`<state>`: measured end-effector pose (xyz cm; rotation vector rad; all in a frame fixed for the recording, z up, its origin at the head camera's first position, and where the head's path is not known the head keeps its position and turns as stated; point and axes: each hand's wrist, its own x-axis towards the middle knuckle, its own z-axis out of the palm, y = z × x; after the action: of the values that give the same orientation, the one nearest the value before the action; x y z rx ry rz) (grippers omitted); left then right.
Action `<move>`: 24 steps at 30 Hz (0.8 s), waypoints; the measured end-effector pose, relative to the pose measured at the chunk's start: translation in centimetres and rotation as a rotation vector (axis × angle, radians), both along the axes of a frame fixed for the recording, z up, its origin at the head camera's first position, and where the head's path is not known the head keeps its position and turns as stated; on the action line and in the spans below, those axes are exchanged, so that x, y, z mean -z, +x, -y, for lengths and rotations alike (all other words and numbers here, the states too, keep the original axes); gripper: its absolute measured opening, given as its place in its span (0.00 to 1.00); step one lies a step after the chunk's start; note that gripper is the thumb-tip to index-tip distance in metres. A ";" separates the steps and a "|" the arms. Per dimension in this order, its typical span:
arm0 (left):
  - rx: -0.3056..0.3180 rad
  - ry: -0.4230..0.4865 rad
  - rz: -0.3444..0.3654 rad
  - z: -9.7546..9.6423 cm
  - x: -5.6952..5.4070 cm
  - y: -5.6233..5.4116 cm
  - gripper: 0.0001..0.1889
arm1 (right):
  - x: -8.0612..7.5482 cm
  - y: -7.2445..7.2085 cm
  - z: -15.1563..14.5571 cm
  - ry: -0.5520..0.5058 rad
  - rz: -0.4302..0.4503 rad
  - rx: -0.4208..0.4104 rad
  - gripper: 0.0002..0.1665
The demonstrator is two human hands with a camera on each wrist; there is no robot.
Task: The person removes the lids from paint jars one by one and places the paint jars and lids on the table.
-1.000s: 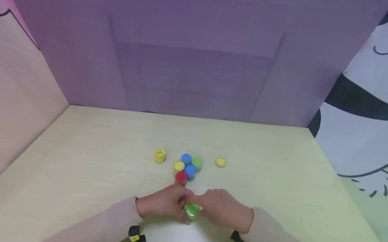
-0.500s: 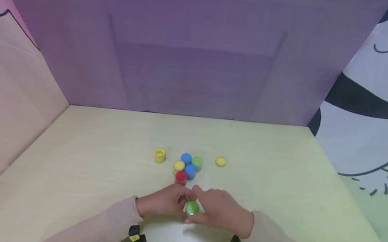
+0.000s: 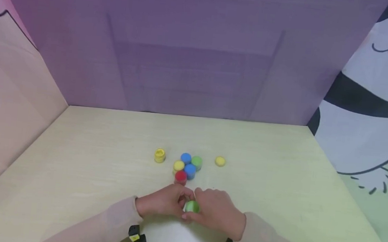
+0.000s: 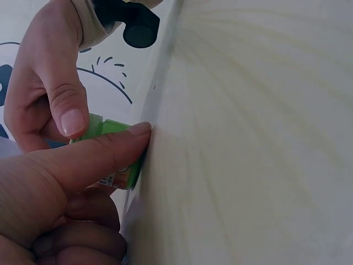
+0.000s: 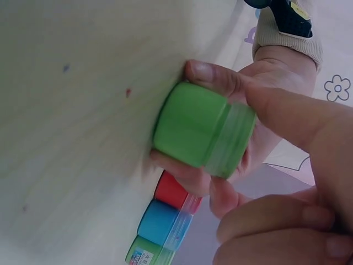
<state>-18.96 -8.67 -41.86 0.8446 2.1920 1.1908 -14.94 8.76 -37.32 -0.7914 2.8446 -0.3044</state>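
A small green jar [image 5: 190, 124] stands close in front of the person, its ridged cap end up. Around its lower body the left hand [image 3: 164, 201] holds on, thumb on one side and fingers on the other, as the right wrist view shows. My right hand [image 3: 218, 211] grips the jar's ridged upper end [image 5: 231, 141] between thumb and forefinger. Its other fingers are curled in. In the head view both hands cover much of the jar, leaving its green top [image 3: 192, 206] in sight. A red jar [image 3: 180, 176] stands just beyond the left hand.
Behind the hands, blue jars [image 3: 190, 171], a yellow jar [image 3: 178, 166] and a green-topped jar [image 3: 196, 162] cluster with the red one. An uncapped yellow pot [image 3: 159, 155] stands left, and a flat yellow disc [image 3: 220, 161] lies right. A purple wall [image 3: 199, 60] closes the pale table's back.
The right hand's thumb has come round to the near side of the green jar, and its wrist has shifted slightly left and down. The left hand holds still.
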 end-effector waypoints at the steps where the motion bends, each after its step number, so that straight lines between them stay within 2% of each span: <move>1: 0.000 0.000 0.002 0.0 0.0 0.0 0.14 | 0.0 0.0 0.0 -0.002 0.006 -0.001 0.26; 8: -0.008 -0.012 0.034 0.0 -0.1 0.0 0.17 | -0.1 -0.3 -0.1 -0.034 0.045 -0.035 0.22; 18: -0.013 0.011 0.038 0.1 -0.5 0.1 0.18 | -0.6 -0.9 -0.5 -0.041 0.092 -0.121 0.19; 24: -0.021 -0.001 0.080 0.2 -0.3 0.1 0.23 | -0.8 -0.9 -0.7 -0.017 0.121 -0.173 0.25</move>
<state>-18.88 -8.87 -41.59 0.7615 2.1421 1.2124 -15.87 9.46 -36.51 -0.9800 2.6433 -0.3398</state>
